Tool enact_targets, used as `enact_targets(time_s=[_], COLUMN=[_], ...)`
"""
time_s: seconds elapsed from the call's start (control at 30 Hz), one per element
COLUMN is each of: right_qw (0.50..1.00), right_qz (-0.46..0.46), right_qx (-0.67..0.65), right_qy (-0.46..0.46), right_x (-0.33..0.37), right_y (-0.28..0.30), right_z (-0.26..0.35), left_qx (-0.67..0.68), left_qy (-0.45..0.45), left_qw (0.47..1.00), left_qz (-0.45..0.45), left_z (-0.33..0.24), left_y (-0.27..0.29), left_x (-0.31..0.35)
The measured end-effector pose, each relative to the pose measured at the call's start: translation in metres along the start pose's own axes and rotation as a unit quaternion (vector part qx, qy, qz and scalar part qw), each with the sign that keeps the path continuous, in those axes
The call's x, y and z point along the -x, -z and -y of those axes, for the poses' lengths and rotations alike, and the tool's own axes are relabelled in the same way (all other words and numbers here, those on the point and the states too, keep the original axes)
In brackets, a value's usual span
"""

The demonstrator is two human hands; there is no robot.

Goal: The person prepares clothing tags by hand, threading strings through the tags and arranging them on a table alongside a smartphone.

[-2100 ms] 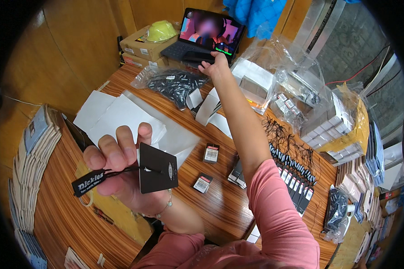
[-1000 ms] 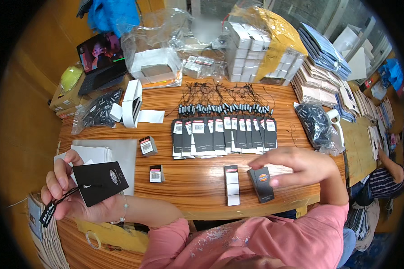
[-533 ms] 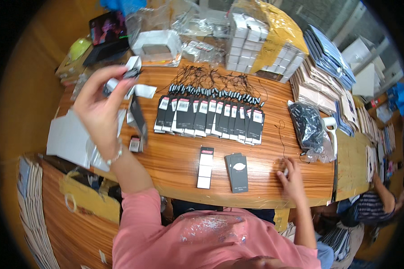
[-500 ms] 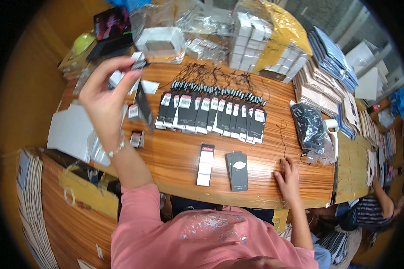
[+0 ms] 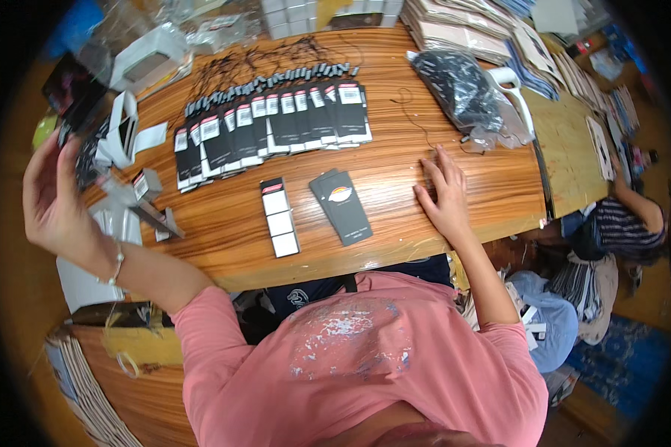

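Note:
My left hand [image 5: 56, 190] is raised over the left end of the table, thumb and fingertips pinched on the small black end of a hang tag's string. Below it a narrow, blurred hang tag [image 5: 156, 216] slants toward the table. My right hand [image 5: 447, 195] rests on the tabletop at the right with its fingers spread, holding nothing. A loose black string [image 5: 412, 115] lies just beyond its fingertips. Between my hands lie a tag with white panels [image 5: 279, 220] and two overlapping dark grey tags [image 5: 343, 208]. Farther back a row of black hang tags [image 5: 250, 127] overlaps, strings trailing away.
A clear bag of black strings [image 5: 458, 93] sits at the right beside a white tape dispenser [image 5: 513, 93]. Folded garments [image 5: 455, 26] and stacked white boxes [image 5: 294, 18] stand behind. At the left are an open white box [image 5: 123, 130] and small boxes. Another person [image 5: 626, 220] is at far right.
The view has shifted, so the table sits higher and farther left. My left hand still pinches the string end, its tag swung to a slant. My right hand stays flat on the table.

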State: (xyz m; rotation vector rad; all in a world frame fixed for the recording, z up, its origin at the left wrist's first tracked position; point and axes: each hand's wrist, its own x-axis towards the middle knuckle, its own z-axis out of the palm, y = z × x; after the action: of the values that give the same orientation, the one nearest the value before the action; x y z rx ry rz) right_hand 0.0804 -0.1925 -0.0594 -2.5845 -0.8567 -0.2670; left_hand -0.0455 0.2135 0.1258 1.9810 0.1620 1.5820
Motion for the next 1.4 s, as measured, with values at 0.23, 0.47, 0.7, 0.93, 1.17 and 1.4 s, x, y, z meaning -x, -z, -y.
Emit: enact_targets(time_s=[0.23,0.47,0.7,0.93,1.17,1.4], right_qw=[0.999,0.999,0.994,0.961,0.96,0.964], right_qz=[0.016,0.018,-0.11,-0.222,-0.253,-0.249], right_qx=[-0.001,0.03,-0.017,0.161,-0.059,-0.035], right_qy=[-0.032,-0.014,0.016,-0.034,-0.099,-0.086], right_x=[0.001,-0.002,0.003,-0.088,-0.101,-0.104], right_y=[-0.003,-0.003,-0.004,0.035,0.032,0.029], right_z=[-0.001,0.009,0.002,-0.065,-0.093,-0.098], left_qx=[-0.015,-0.01,0.061,-0.062,0.095,0.144], left_qy=[0.015,-0.013,-0.063,-0.087,-0.159,-0.116], left_qw=[0.999,0.992,0.986,0.972,0.963,0.974], left_qz=[-0.041,-0.127,-0.145,-0.21,-0.198,-0.13], left_z=[0.009,0.005,0.007,0.016,0.024,0.018], left_y=[0.018,0.035,0.045,0.049,0.061,0.003], left_x=[-0.006,-0.01,-0.014,-0.016,-0.014,-0.001])
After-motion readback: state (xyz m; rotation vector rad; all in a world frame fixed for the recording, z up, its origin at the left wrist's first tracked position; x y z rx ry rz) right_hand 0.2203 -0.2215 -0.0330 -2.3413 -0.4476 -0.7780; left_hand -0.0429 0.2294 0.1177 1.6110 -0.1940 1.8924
